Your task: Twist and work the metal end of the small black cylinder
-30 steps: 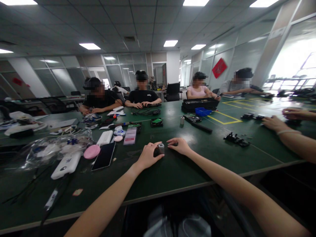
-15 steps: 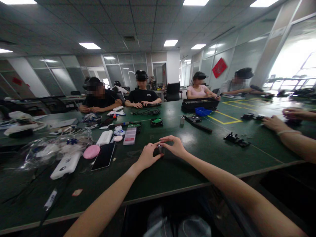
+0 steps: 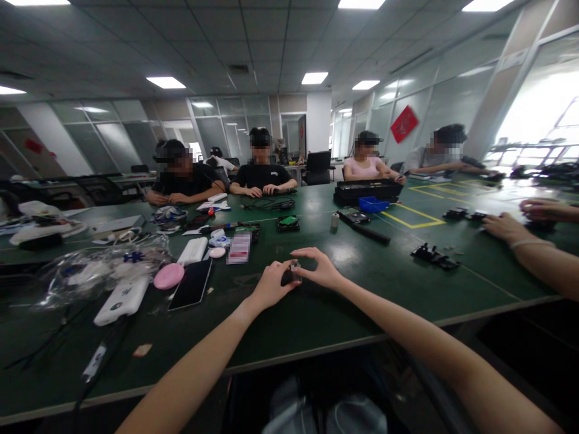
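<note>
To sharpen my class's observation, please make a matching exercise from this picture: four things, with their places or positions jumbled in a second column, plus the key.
Things:
1. Camera wearer's left hand
2. Blue tray
3. Large pink disc
4. Red diamond-shaped sign

Places or positions:
A. Beside the dark-screened phone
B. Up on the wall
C. Thumb and fingers around a small metal cylinder
D. On the table, by the long black box

Right pairs: 1-C, 2-D, 3-A, 4-B
</note>
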`<state>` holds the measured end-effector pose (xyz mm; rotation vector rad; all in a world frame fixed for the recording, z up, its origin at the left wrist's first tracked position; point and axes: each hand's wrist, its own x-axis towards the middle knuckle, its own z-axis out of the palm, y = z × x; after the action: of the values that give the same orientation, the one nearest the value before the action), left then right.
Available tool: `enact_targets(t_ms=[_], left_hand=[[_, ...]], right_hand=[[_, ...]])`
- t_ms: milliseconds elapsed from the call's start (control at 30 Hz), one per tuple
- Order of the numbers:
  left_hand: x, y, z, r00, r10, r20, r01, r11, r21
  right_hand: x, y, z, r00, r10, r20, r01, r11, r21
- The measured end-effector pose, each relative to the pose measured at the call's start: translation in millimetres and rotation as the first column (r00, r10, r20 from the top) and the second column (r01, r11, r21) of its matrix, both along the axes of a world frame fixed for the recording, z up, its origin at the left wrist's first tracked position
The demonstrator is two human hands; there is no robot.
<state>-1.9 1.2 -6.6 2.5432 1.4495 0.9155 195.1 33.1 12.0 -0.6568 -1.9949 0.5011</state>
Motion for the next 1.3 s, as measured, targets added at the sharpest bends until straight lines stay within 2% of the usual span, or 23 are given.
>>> enact_targets(t_ms=[333, 800, 933, 1067, 1300], left_hand=[[-1, 0, 0.6, 1.000, 0.010, -0.001, -0.010, 1.000, -0.005], [1, -3, 4.0, 1.000, 0.009, 0.002, -0.009, 1.000, -0.012], [2, -5, 6.5, 1.000, -0.008, 0.004, 0.008, 1.000, -0.023], [2, -7, 8.3, 1.000, -0.016, 0.006, 0.016, 0.999, -0.035], [1, -7, 10.1, 1.000, -0.009, 0.001, 0.010, 0.999, -0.051]], right_hand=[[2, 6, -9.9, 0.996, -0.074, 0.052, 0.077, 0.996, -0.046], [-4, 17, -7.5, 0.987, -0.160, 0.032, 0.160, 0.987, -0.019], [11, 36, -11.2, 0.966, -0.255, 0.049, 0.256, 0.967, -0.014], [35, 52, -20.8, 0.930, -0.334, 0.155, 0.342, 0.939, -0.030], [50, 58, -29.6, 0.888, -0.332, 0.319, 0.368, 0.928, -0.059]])
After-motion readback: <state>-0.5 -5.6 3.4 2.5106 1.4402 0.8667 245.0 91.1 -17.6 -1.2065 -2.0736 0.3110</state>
